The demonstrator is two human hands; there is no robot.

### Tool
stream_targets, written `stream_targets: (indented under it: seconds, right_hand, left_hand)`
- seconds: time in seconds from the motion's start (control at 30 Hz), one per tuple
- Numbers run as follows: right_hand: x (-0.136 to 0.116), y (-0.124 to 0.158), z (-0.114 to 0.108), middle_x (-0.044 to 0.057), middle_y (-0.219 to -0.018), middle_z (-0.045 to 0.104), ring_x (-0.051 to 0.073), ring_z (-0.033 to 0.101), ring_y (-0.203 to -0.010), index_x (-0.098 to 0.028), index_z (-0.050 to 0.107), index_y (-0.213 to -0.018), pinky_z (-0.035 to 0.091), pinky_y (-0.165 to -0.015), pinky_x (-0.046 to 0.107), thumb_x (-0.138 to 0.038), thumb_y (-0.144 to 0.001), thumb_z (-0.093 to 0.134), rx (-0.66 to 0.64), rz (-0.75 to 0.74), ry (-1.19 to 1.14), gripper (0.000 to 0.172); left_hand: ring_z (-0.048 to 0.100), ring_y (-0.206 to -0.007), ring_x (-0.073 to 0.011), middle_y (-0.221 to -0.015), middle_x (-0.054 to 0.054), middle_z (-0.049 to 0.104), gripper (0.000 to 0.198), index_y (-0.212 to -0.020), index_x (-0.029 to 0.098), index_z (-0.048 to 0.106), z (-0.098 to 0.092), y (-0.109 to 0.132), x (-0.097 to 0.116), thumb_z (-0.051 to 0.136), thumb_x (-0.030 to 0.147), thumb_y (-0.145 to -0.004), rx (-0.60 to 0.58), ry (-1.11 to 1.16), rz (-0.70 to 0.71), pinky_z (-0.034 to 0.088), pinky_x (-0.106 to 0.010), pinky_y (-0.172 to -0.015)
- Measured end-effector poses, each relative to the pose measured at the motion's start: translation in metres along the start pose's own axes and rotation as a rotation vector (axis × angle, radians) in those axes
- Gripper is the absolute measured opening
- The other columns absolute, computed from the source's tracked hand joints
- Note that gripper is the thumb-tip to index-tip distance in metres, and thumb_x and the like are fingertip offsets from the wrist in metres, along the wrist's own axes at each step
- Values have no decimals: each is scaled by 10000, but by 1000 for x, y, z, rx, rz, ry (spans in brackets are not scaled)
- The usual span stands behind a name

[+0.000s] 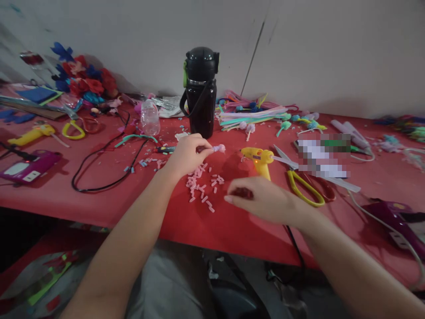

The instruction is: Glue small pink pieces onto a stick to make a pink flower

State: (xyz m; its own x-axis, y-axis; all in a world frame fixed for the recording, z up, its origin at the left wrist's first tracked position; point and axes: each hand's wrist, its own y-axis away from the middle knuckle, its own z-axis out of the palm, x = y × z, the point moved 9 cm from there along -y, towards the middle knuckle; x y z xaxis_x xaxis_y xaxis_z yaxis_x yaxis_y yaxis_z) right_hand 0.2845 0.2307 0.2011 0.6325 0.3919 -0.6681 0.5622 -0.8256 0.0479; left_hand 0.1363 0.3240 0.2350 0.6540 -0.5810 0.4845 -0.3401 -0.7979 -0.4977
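My left hand (189, 153) is closed in a pinch on a small pink-and-lilac fuzzy craft piece (219, 148), held above the table. My right hand (260, 199) hovers just in front of the yellow hot glue gun (259, 158), with thumb and forefinger curled together. Whatever sits at those fingertips, if anything, is too small to make out. Between and below both hands lies a scatter of short pink cut pieces (201, 188). To the right of the glue gun rest scissors (305, 188) with yellow and red handles.
A tall black bottle (202, 99) stands behind my left hand. Farther back lie pastel pipe cleaners (252, 117). On the left are a clear plastic bottle (150, 118), a looping black cable (94, 189), another yellow glue gun (31, 134) and a purple power strip (31, 167).
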Motion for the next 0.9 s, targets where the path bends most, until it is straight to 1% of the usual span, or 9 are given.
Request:
stream_targets:
  seconds: [0.07, 0.13, 0.27, 0.37, 0.47, 0.6, 0.7, 0.8, 0.9]
  right_hand:
    - [-14, -19, 8, 17, -853, 735, 158, 633, -739, -216, 702, -861, 444, -683, 295, -257, -948, 598, 46, -61, 31, 142]
    - [-21, -36, 17, 39, -904, 748, 166, 647, -783, -198, 702, -864, 442, -717, 294, -211, -940, 590, 33, -57, 56, 136]
    - [-25, -55, 32, 76, -927, 744, 182, 644, -772, -181, 692, -878, 412, -664, 288, -206, -902, 596, -21, 10, 141, 102]
    - [-28, -55, 33, 73, -956, 743, 189, 634, -768, -183, 687, -910, 395, -637, 290, -192, -841, 607, -29, 11, 160, 106]
    - [-35, -51, 31, 45, -931, 745, 183, 637, -791, -192, 690, -883, 416, -668, 286, -166, -802, 620, -63, -92, 103, 110]
    - [-36, -47, 34, 46, -955, 758, 197, 664, -901, -190, 727, -906, 449, -762, 291, -136, -813, 639, -126, -180, 81, 139]
    - [-30, -48, 41, 47, -930, 759, 187, 658, -871, -181, 731, -896, 455, -759, 292, -105, -834, 640, -163, -183, 79, 133]
    - [-26, -49, 42, 62, -929, 750, 175, 652, -841, -167, 704, -894, 474, -767, 295, -102, -876, 618, -144, -197, 29, 108]
    - [-22, -47, 32, 67, -924, 732, 167, 651, -832, -169, 665, -887, 496, -787, 306, -141, -924, 585, -77, -219, -63, 92]
  left_hand:
    - [557, -685, -142, -736, -24, 674, 89, -754, 190, 787, 0, 0, 0, 782, 194, -843, 6, 5, -5, 448, -294, -697]
    - [558, -682, -138, -740, -22, 674, 90, -753, 188, 784, 0, 0, -1, 777, 180, -842, 0, 14, -13, 453, -291, -696]
    - [559, -681, -130, -753, -20, 673, 96, -752, 182, 778, 1, 1, -2, 767, 151, -842, -17, 41, -23, 456, -288, -701]
    - [562, -691, -135, -765, -22, 675, 101, -749, 186, 776, 1, 1, -1, 763, 149, -842, -21, 43, -28, 455, -296, -709]
    - [561, -686, -135, -758, -22, 668, 103, -748, 183, 774, 1, 1, 0, 762, 148, -844, -20, 48, -33, 453, -297, -700]
    - [560, -679, -132, -741, -20, 655, 106, -749, 176, 767, 2, 1, 1, 764, 159, -854, -23, 43, -20, 452, -290, -687]
    - [566, -681, -130, -744, -18, 660, 94, -757, 176, 768, 2, 1, 1, 769, 159, -849, -14, 43, -13, 456, -279, -675]
    - [571, -679, -125, -749, -15, 669, 87, -762, 175, 771, 1, 1, 1, 771, 154, -847, -5, 48, -6, 455, -271, -674]
    - [575, -682, -125, -752, -16, 676, 93, -762, 175, 774, 1, 2, 3, 773, 173, -855, 4, 49, 12, 454, -273, -683]
